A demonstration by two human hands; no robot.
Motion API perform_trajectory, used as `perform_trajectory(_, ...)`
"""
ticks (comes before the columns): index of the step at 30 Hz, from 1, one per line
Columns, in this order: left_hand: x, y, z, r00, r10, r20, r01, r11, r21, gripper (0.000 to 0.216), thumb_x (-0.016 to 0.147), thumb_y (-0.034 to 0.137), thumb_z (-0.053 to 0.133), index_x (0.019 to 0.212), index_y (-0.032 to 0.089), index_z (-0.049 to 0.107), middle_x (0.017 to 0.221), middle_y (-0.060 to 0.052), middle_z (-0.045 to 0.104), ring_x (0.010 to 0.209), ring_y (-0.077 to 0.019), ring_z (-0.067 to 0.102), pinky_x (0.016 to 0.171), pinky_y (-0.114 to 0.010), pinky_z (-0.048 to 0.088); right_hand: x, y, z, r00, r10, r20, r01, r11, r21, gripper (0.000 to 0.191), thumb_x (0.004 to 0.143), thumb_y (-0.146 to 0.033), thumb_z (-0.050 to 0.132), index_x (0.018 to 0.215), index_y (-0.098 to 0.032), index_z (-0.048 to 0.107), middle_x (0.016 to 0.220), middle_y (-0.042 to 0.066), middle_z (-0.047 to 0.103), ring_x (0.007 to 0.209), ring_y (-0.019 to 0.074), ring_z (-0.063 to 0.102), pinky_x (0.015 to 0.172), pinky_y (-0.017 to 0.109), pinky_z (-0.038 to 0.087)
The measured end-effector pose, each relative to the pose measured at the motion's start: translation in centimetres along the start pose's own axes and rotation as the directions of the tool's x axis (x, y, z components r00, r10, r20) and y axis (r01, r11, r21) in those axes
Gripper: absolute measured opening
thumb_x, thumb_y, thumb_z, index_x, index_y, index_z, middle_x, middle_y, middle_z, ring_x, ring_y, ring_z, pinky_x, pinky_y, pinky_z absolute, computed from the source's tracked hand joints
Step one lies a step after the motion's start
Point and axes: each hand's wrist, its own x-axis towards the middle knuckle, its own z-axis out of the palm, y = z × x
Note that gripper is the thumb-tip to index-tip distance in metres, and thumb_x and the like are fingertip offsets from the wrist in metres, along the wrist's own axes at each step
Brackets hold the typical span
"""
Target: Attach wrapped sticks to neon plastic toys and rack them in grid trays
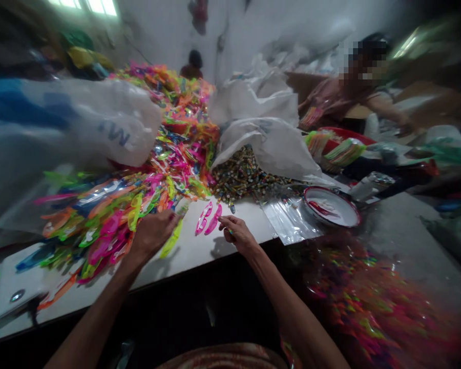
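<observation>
On the white table, two curved pink plastic pieces lie side by side; the left pink piece [203, 219] shows a white strip. My right hand [237, 233] is closed in a pinch at the edge of the right pink piece [214, 219], with a small colourful bit between its lower fingers. My left hand [153, 233] is closed, and a blurred pale green plastic piece [183, 208] sticks out past its fingertips. Beside that hand lies a curved yellow plastic piece [171, 241]. A large heap of bright plastic pieces [107, 225] spreads just left of it.
Small cylinders [246, 174] spill from a white sack [269, 143] behind the right hand. Clear plastic bags [292, 218] and a red-rimmed dish [351, 218] lie rightward. A white device [17, 287] sits front left. A co-worker [330, 97] reaches at back right.
</observation>
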Motion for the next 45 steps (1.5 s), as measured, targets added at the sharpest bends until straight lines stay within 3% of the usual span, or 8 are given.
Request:
perform_trajectory(3, 1.4, -1.4, -3.1, 0.931, -0.019, -0.364, 0.135, 0.946, 0.295, 0.040, 0.087, 0.041, 0.035, 0.106, 0.014, 0.056, 0.110, -0.018, 0.058, 0.108, -0.0346, 0.049, 0.089, -0.050, 0.034, 0.7, 0.4, -2.5, 0.987, -0.068, -0.148, 0.044, 0.987, -0.156, 0.028, 0.064, -0.035, 0.064, 0.080, -0.014, 0.058, 0.058, -0.004, 0.055, 0.035, 0.0033, 0.037, 0.035, 0.019, 0.020)
perform_trajectory(5, 2.6, -0.9, -2.9, 0.899, 0.045, -0.436, 0.113, 0.937, 0.330, 0.042, 0.087, 0.037, 0.036, 0.119, 0.013, 0.049, 0.127, -0.020, 0.047, 0.121, -0.0373, 0.037, 0.095, -0.055, 0.027, 1.0, 1.0, -3.5, 0.978, -0.100, -0.182, 0.056, 0.970, -0.235, 0.029, 0.064, -0.032, 0.060, 0.087, -0.013, 0.060, 0.055, -0.005, 0.053, 0.037, 0.0058, 0.041, 0.037, 0.020, 0.025)
perform_trajectory(10, 6.6, 3.6, 5.3, 0.995, 0.099, -0.009, -0.098, 0.990, 0.103, 0.028, 0.086, 0.028, 0.040, 0.103, 0.017, 0.059, 0.116, -0.012, 0.055, 0.112, -0.0274, 0.045, 0.097, -0.042, 0.032, 1.6, 2.2, -3.4, 0.984, -0.108, -0.138, 0.065, 0.955, -0.288, 0.035, 0.066, -0.033, 0.058, 0.092, -0.010, 0.062, 0.045, -0.005, 0.047, 0.041, 0.0094, 0.042, 0.042, 0.022, 0.029)
perform_trajectory(16, 9.2, 5.2, 11.8, 0.999, -0.023, 0.022, 0.023, 0.999, -0.023, 0.029, 0.084, 0.026, 0.045, 0.111, 0.017, 0.053, 0.121, -0.013, 0.051, 0.117, -0.0255, 0.043, 0.092, -0.036, 0.037, 2.3, 3.0, -3.5, 0.981, -0.066, -0.185, 0.016, 0.966, -0.259, 0.028, 0.061, -0.036, 0.064, 0.077, -0.014, 0.057, 0.052, -0.003, 0.055, 0.040, 0.0095, 0.044, 0.041, 0.023, 0.032)
perform_trajectory(26, 3.5, 2.9, 8.1, 0.995, 0.026, 0.098, 0.004, 0.954, -0.300, 0.018, 0.086, 0.029, 0.038, 0.089, 0.019, 0.053, 0.078, -0.004, 0.061, 0.075, -0.0172, 0.059, 0.067, -0.027, 0.042, 1.0, 2.1, -2.7, 0.994, 0.050, -0.097, -0.056, 0.996, -0.063, 0.030, 0.056, -0.032, 0.074, 0.077, -0.012, 0.067, 0.055, -0.002, 0.059, 0.046, 0.0085, 0.049, 0.048, 0.022, 0.038)
perform_trajectory(31, -0.8, 3.4, 7.5, 0.911, 0.188, 0.367, 0.189, 0.601, -0.777, 0.033, 0.085, 0.046, 0.039, 0.072, 0.017, 0.048, 0.060, 0.003, 0.049, 0.049, -0.0092, 0.046, 0.049, -0.022, 0.036, -0.6, 0.2, -0.3, 0.992, 0.048, 0.115, -0.050, 0.999, 0.012, 0.024, 0.057, -0.025, 0.076, 0.075, -0.013, 0.067, 0.062, 0.001, 0.064, 0.053, 0.0111, 0.057, 0.054, 0.024, 0.042)
perform_trajectory(34, -1.9, 3.6, 7.3, 0.882, 0.238, 0.408, 0.268, 0.460, -0.847, 0.030, 0.082, 0.044, 0.045, 0.074, 0.016, 0.050, 0.059, 0.004, 0.049, 0.049, -0.0083, 0.043, 0.050, -0.022, 0.036, -1.2, -0.8, 0.6, 0.979, 0.002, 0.204, -0.001, 1.000, -0.006, 0.018, 0.059, -0.025, 0.075, 0.072, -0.014, 0.066, 0.060, 0.000, 0.062, 0.054, 0.0104, 0.056, 0.054, 0.022, 0.040)
perform_trajectory(45, -3.0, 3.9, 5.7, 0.871, 0.267, 0.412, 0.259, 0.463, -0.847, 0.018, 0.076, 0.026, 0.043, 0.072, 0.015, 0.057, 0.055, 0.003, 0.048, 0.050, -0.0095, 0.043, 0.051, -0.023, 0.034, -1.9, -1.6, 0.2, 0.923, 0.032, 0.384, 0.004, 0.996, -0.093, 0.016, 0.062, -0.023, 0.073, 0.072, -0.013, 0.068, 0.059, 0.000, 0.062, 0.052, 0.0094, 0.053, 0.056, 0.024, 0.041)
